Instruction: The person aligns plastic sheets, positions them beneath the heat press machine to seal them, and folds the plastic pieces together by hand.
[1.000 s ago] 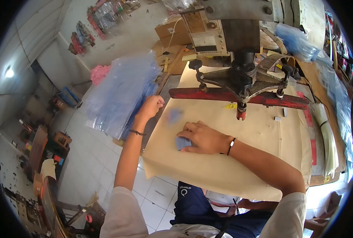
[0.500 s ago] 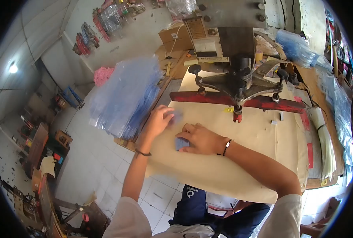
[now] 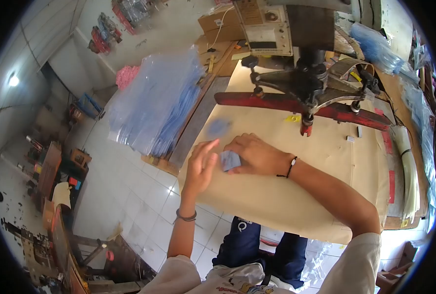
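My right hand (image 3: pixel 258 155) has its fingers curled round a small blue-grey block (image 3: pixel 230 160) that rests on the tan sheet (image 3: pixel 286 196). Just left of the block, my left hand (image 3: pixel 202 165) is raised over the sheet's left edge, fingers apart and nothing in them. Beyond both hands a blurred blue patch (image 3: pixel 219 128) shows on the sheet. Above the sheet hangs a red bar (image 3: pixel 277 101) on a dark metal press head (image 3: pixel 308 81), with a red-tipped piece under its middle.
A stack of bluish plastic sheets (image 3: pixel 154 103) lies at the left of the table. Pale strips (image 3: pixel 405 171) tied in a bundle are on the right, near crumpled blue plastic (image 3: pixel 375 46). A cardboard box (image 3: pixel 220 24) stands behind. Small metal pieces (image 3: pixel 350 139) lie on the sheet.
My left hand has come from the plastic stack's edge down and right to beside the block, and its fingers have opened. My right hand keeps its hold on the block.
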### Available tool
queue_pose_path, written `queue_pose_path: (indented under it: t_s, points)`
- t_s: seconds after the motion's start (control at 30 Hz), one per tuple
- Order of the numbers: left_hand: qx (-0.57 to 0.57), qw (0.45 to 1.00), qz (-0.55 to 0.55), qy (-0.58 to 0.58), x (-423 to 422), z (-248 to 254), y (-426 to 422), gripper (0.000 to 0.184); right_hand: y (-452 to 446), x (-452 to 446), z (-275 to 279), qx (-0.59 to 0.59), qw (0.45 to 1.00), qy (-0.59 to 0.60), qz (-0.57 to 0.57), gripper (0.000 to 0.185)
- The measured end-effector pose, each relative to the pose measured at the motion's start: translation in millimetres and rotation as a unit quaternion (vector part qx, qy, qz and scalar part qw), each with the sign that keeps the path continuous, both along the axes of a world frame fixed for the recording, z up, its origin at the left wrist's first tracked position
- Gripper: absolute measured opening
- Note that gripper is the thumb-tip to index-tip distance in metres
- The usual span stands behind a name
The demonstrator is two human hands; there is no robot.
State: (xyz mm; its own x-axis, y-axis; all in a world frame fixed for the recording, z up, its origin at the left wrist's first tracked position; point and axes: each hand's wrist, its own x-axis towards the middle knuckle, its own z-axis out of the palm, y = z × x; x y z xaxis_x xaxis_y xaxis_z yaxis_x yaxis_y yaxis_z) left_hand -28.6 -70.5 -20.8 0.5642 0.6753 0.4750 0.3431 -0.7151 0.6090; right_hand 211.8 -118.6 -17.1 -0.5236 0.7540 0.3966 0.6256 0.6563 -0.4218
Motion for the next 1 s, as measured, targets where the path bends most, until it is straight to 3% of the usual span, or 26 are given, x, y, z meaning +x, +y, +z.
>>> queue_pose_path:
  t_s: [0.17,0.27,0.47,0.57,0.67,0.77,0.8,1.0]
  points:
    - [0.051,0.995,0.017,0.08,2.6,8.6,-14.5,0.08,4.2,-0.6,3.2,-0.007,1.0,-0.009,0.006,0.061]
    - [-0.047,0.998,0.017,0.042,0.0,5.9,-14.3,0.087,-6.5,-3.5,11.3,-0.044,0.998,0.019,-0.044,0.064]
    - [-0.071,0.996,-0.02,-0.057,0.0,-2.5,-5.5,0.048,-5.9,-3.1,15.4,-0.132,0.98,0.144,-0.025,0.066]
    - [-0.061,0.995,-0.019,-0.073,0.9,1.9,-6.5,0.028,-3.2,-2.1,8.5,-0.111,0.989,0.091,-0.029,0.064]
    - [-0.068,0.996,0.017,-0.052,-1.1,-3.0,-2.9,0.021,-3.7,-2.3,7.0,-0.087,0.99,0.106,-0.024,0.063]
    - [-0.185,0.978,0.057,-0.081,-0.2,-2.0,-7.3,0.021,-1.4,-2.9,5.2,-0.02,0.992,0.126,-0.006,0.061]
    - [-0.21,0.967,0.036,-0.139,3.5,-3.3,-8.4,0.023,-2.4,-3.9,6.9,-0.016,0.99,0.14,-0.015,0.061]
    - [-0.225,0.962,0.066,-0.142,5.6,-1.2,-8.1,0.023,-18.7,-17.9,23.6,0.098,0.963,0.24,-0.079,0.059]
